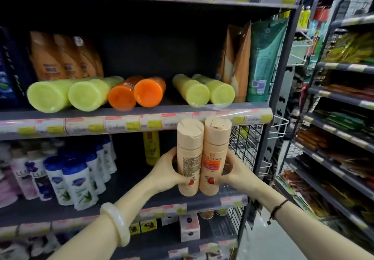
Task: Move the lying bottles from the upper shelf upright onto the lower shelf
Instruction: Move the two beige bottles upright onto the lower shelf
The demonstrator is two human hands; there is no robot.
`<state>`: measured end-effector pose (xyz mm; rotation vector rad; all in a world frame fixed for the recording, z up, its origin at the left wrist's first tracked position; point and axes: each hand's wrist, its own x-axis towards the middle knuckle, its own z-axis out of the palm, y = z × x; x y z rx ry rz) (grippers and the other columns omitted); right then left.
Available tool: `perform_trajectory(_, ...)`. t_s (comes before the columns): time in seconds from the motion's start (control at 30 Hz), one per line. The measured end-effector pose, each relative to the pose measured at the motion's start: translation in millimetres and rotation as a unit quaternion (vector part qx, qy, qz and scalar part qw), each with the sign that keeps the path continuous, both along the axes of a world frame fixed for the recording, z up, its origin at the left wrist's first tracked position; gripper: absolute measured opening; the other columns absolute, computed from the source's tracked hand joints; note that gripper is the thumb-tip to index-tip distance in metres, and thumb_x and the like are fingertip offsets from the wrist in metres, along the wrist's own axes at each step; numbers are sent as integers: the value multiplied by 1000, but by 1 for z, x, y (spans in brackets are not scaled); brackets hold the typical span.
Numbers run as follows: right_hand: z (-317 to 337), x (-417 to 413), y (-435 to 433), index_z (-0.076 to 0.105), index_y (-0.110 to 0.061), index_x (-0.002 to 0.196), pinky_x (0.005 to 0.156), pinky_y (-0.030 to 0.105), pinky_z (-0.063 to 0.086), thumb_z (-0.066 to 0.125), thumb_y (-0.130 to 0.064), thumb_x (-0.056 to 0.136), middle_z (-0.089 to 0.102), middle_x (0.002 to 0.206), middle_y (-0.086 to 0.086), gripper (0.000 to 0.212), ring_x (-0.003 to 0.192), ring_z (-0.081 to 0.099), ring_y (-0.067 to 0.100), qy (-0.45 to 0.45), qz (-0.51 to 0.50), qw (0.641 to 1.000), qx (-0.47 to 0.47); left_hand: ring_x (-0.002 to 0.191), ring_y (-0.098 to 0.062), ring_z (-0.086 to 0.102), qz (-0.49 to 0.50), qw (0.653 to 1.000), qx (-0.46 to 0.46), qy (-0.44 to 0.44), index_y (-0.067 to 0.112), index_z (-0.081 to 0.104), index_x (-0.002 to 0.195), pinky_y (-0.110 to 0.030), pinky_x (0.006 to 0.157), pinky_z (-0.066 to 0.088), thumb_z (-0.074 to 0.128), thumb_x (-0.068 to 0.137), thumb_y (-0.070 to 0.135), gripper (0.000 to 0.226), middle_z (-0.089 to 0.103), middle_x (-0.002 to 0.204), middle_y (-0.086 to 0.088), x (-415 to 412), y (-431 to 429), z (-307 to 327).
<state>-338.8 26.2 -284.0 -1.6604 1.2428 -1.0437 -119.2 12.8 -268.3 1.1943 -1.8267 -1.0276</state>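
I hold two peach bottles upright and side by side in front of the lower shelf [141,186]. My left hand [169,173] grips the left peach bottle [189,158], and my right hand [230,173] grips the right peach bottle [215,154]. Their bases hang just above the shelf's front edge. On the upper shelf [141,111] several bottles lie on their sides, bases toward me: two yellow-green bottles [66,94] at left, two orange bottles [135,94] in the middle, and two more yellow-green bottles [204,91] at right.
Upright white bottles with blue caps [74,178] fill the lower shelf's left half. A yellow bottle [151,148] stands at its back. Orange bottles [60,57] and refill pouches [253,61] stand behind the lying ones. A wire rack [247,146] bounds the right side.
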Motion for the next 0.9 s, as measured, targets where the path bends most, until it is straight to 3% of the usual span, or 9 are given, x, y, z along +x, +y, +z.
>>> perform_trajectory(0.17, -26, -20, -20, 44, -18, 123, 79, 20, 56, 70, 17, 65, 64, 111, -2, 72, 101, 63, 9, -8, -21, 1000, 3, 112, -9, 55, 18, 1000, 0, 6, 20, 46, 131, -28, 94, 44, 81, 59, -2, 82, 59, 114, 9, -30, -21, -29)
perform_trajectory(0.27, -41, -31, -34, 45, -16, 123, 92, 39, 53, 68, 19, 63, 64, 116, 5, 73, 111, 60, 21, -21, -30, 999, 5, 116, -14, 56, 32, 999, 4, 8, 12, 49, 130, -30, 97, 45, 82, 59, -1, 80, 61, 123, 1, -42, -38, -42)
perform_trajectory(0.33, -48, -38, -42, 44, -15, 125, 98, 44, 49, 66, 20, 64, 63, 119, 8, 73, 114, 59, 23, -31, -35, 999, 3, 119, -18, 56, 38, 999, 6, 4, 11, 49, 131, -37, 101, 46, 83, 57, -1, 82, 62, 127, -5, -52, -49, -49)
perform_trajectory(0.53, -61, -49, -62, 41, -26, 120, 92, 33, 47, 60, 19, 71, 60, 107, -12, 69, 110, 58, 18, -64, -47, 997, 3, 124, -18, 53, 47, 999, 12, 13, 15, 44, 137, -42, 106, 44, 83, 58, 1, 89, 58, 133, -3, -74, -73, -63)
perform_trajectory(0.77, -76, -53, -82, 39, -14, 131, 101, 43, 45, 64, 10, 76, 58, 124, 4, 65, 117, 55, 22, -125, -60, 990, 9, 112, -15, 56, 62, 996, 32, 60, 13, 50, 126, -32, 95, 47, 78, 64, -7, 71, 61, 122, -4, -85, -92, -69)
perform_trajectory(0.9, -78, -55, -90, 37, -19, 126, 94, 35, 48, 59, 13, 80, 57, 116, 0, 60, 105, 57, 9, -148, -51, 988, 18, 112, -15, 56, 65, 994, 33, 76, 16, 50, 126, -33, 96, 47, 77, 64, -8, 71, 61, 120, -2, -91, -100, -72)
